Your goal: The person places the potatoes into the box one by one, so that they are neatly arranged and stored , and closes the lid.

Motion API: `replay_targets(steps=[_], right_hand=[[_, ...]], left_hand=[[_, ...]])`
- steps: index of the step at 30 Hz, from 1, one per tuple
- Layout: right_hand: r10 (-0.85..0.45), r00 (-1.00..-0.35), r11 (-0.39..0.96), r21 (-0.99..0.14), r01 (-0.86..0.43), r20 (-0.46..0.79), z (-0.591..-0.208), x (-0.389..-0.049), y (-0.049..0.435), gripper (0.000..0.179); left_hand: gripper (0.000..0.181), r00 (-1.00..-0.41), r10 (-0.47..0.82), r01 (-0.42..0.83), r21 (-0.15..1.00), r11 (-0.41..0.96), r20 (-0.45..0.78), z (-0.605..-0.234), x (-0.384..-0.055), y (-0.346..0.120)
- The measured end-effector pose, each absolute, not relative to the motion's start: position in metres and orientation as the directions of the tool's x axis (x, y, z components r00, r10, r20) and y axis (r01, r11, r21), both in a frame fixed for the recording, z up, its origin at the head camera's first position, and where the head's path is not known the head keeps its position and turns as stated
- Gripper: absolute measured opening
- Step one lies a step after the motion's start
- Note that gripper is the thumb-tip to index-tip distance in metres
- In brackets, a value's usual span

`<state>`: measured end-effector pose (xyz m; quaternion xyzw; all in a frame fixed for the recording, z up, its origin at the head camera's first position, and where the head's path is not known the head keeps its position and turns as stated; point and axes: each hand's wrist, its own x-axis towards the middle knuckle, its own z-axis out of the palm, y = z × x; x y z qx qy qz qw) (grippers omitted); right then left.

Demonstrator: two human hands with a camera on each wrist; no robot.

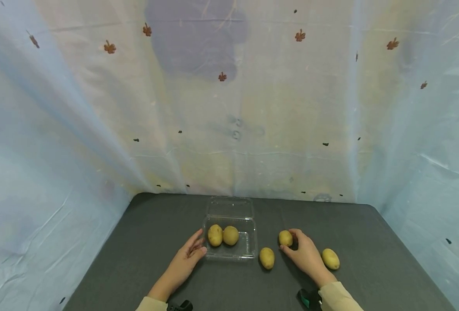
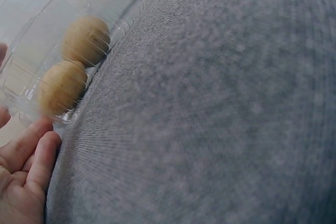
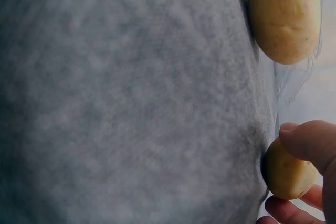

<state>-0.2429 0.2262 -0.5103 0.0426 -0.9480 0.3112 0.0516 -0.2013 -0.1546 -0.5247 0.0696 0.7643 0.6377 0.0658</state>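
Head view: a clear plastic box (image 1: 248,255) stands on the dark grey tabletop (image 1: 159,224), its lid (image 1: 230,208) folded back on the far side. Two potatoes (image 1: 215,236) lie in it side by side, toward the left. The left hand (image 1: 183,261) is at the box's left wall, its grip apart, thumb clear of the fingers; the left wrist view places the fingertips at the box's edge, contact uncertain. The right hand (image 1: 305,255), right of the box, has its grip clamped on a small potato (image 1: 285,238) between thumb and fingers, low at the tabletop; whether it is lifted cannot be told. A loose potato (image 1: 267,258) lies just beside the box's near right corner. Another potato (image 1: 330,259) lies right of the right hand. A leaf-patterned sheet (image 1: 233,108) hangs behind.
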Motion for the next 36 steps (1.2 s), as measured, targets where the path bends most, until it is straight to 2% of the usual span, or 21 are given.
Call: replay_targets(steps=[12,21,36], right_hand=[[-0.033,-0.994,0.798,-0.596,-0.089,0.104,-0.510,-0.244,0.226,0.060],[-0.006,-0.998,0.766,-0.641,-0.042,0.058,-0.509,-0.248,0.229,0.056],[-0.008,-0.993,0.764,-0.640,-0.081,0.116,-0.501,-0.251,0.219,0.054]], left_hand=[[0.064,-0.982,0.189,0.046,0.981,0.186,0.011,-0.538,-0.207,-0.157],[0.070,-0.980,0.201,0.032,0.985,0.167,-0.002,-0.505,-0.192,-0.152],[0.065,-0.981,0.192,0.040,0.979,0.200,0.001,-0.538,-0.209,-0.157]])
